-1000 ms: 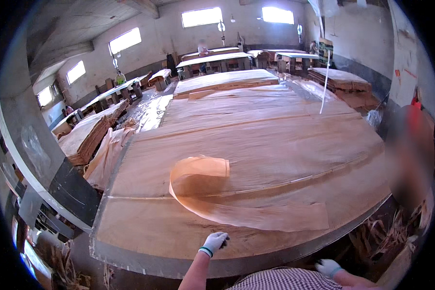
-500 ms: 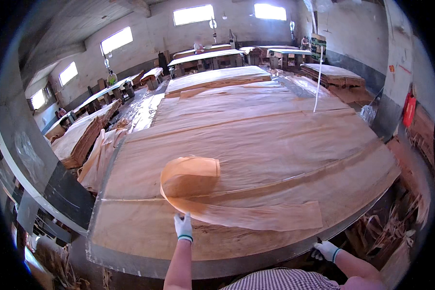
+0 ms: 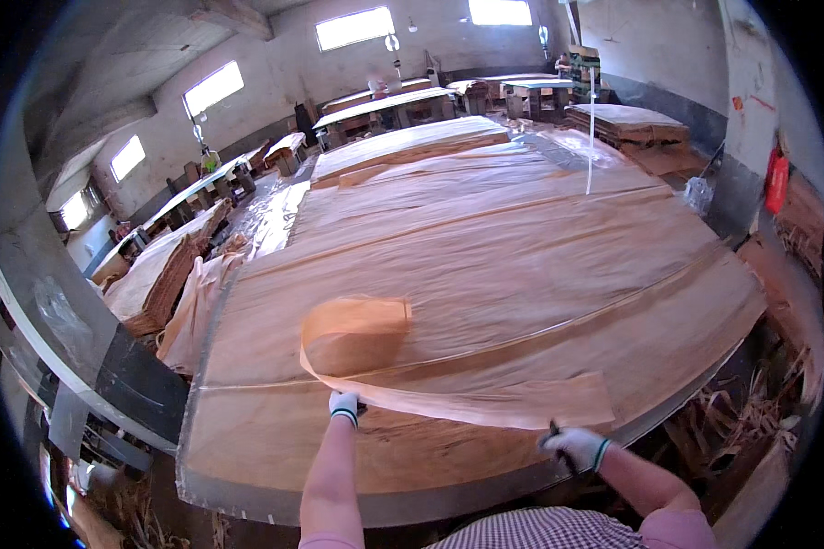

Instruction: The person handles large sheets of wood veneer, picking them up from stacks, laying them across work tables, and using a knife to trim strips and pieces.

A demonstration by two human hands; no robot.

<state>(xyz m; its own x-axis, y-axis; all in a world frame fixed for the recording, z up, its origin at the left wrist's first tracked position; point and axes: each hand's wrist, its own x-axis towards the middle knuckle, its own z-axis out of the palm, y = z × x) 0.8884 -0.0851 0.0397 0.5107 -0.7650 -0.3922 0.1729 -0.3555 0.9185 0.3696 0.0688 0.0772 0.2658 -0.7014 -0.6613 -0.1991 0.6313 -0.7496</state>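
A long strip of thin wood veneer [image 3: 485, 403] lies across the near part of a broad layer of veneer sheets [image 3: 449, 274]. Its left end loops up and curls back over itself. My left hand [image 3: 344, 404], in a white glove with a green-edged cuff, has its fingers closed on the strip's near edge, just below the loop. Close to the right end of that strip, my right hand [image 3: 577, 446] is closed around a small dark tool [image 3: 554, 427]; only its tip shows, and its kind is unclear. The right hand is slightly blurred.
The grey table edge [image 3: 384, 508] runs along my front. Torn veneer scraps [image 3: 714, 412] are heaped at the right. A pillar [image 3: 82, 302] stands at the left, near stacked veneer [image 3: 156, 284]. A thin white upright strip [image 3: 590, 146] rises beyond the sheets. Other worktables are farther back.
My right hand has moved left and up from the table's edge toward the strip's right end. The left hand has shifted slightly up, and the strip's near edge has lifted with it.
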